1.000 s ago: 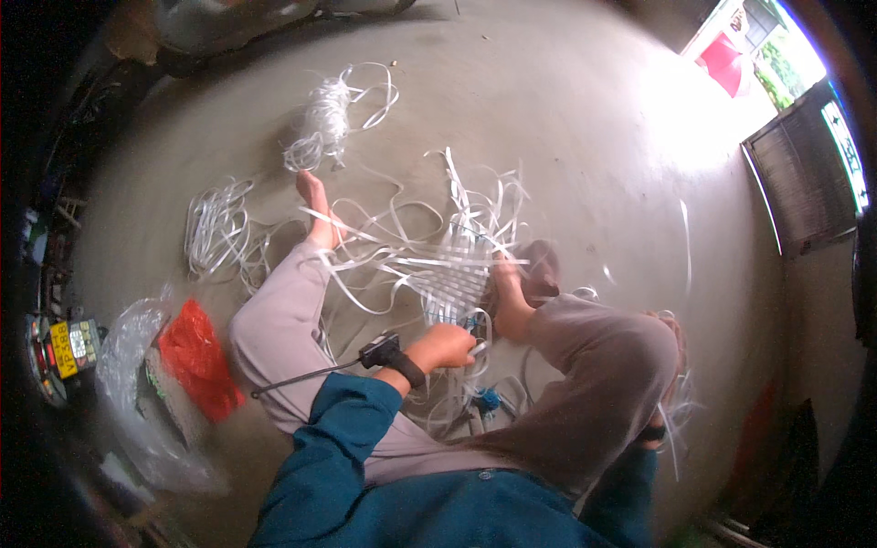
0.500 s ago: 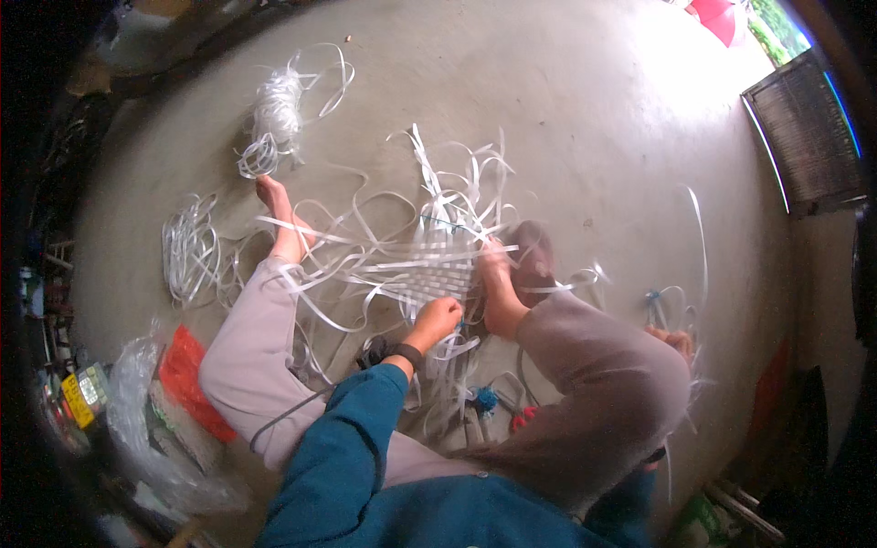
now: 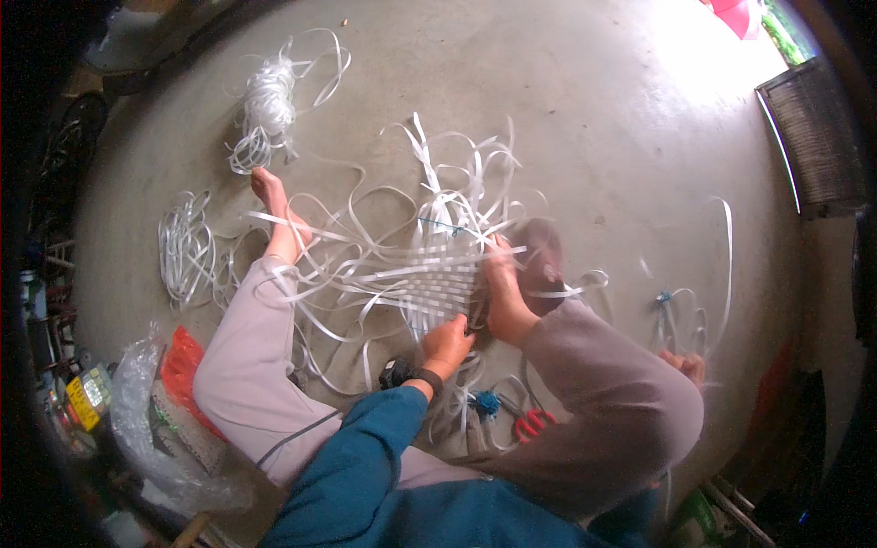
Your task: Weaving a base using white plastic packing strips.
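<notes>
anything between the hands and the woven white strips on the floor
Nothing visible blocks the left hand: it is at the near edge of the woven white strips. The right hand is beyond the bent right leg, so that leg and the right foot stand in between.

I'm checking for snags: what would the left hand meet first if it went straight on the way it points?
Most likely the woven white strips, near their lower right edge, just ahead of the left hand, with the right foot farther along; depth is hard to judge.
</notes>
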Motion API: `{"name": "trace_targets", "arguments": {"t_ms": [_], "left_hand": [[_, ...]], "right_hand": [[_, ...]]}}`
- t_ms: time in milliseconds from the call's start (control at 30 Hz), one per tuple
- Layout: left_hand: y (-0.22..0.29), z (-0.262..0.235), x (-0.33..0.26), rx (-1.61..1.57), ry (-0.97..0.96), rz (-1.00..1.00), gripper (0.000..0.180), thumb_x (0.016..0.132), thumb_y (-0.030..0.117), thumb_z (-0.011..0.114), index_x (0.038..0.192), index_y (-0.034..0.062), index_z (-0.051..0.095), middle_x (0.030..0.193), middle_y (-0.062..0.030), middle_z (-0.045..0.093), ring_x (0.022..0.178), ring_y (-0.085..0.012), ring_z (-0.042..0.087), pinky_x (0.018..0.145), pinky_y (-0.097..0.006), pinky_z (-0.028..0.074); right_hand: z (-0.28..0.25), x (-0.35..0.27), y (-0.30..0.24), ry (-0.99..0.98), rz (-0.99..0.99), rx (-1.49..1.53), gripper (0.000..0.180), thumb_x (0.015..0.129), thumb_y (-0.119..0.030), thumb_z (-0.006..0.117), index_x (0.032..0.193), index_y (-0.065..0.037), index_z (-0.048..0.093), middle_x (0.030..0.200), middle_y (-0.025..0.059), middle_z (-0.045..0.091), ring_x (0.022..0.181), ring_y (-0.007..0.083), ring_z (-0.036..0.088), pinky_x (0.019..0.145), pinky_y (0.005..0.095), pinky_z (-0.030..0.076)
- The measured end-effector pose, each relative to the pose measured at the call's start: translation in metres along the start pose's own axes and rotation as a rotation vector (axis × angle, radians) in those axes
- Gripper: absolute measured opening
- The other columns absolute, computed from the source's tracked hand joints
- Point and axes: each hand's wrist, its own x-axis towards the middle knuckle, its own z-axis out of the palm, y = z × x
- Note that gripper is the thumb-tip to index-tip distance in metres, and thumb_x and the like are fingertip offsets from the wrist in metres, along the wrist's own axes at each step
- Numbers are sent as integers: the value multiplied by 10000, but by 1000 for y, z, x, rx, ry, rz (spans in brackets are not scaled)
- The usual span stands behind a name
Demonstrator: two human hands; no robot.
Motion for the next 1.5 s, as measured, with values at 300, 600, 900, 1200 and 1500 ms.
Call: {"name": "trace_targets", "arguments": {"t_ms": [300, 600, 900, 1200, 1500], "left_hand": [[-8, 14, 1, 99, 165, 112, 159, 715, 172, 593, 811, 56, 544, 734, -175, 620, 690, -390, 603, 578, -505, 459], [-14, 9, -3, 91, 111, 37, 153, 719, 182, 576, 800, 53, 566, 709, -194, 626, 680, -396, 612, 582, -517, 462], [0, -8, -5, 29, -13, 81, 177, 779, 239, 571, 850, 78, 580, 722, -171, 631, 687, -391, 603, 601, -498, 456], [17, -10, 58, -67, 279, 254, 168, 811, 155, 520, 957, 86, 567, 818, -184, 624, 752, -382, 604, 632, -498, 481], [20, -15, 85, 118, 205, 260, 105, 797, 157, 527, 797, 82, 602, 763, -177, 627, 714, -381, 608, 618, -495, 483]], "right_hand": [[79, -7, -3, 291, -65, -400, 161, 928, -188, 471, 799, -92, 477, 802, 55, 597, 776, 117, 577, 647, 250, 453], [49, 0, 14, 203, -197, -546, 230, 961, -258, 433, 917, -43, 501, 828, 169, 624, 817, 265, 585, 851, 406, 449], [43, -1, 7, 196, -33, -184, 213, 966, -231, 429, 894, -39, 487, 798, 156, 612, 796, 242, 572, 824, 386, 442], [78, 92, 231, -198, -143, -903, 210, 966, -238, 378, 927, -61, 485, 826, 109, 609, 814, 232, 578, 837, 343, 454], [22, 108, 316, -428, -558, -1527, 225, 972, -227, 324, 1026, -68, 475, 958, 105, 570, 938, 244, 554, 928, 338, 426]]}}
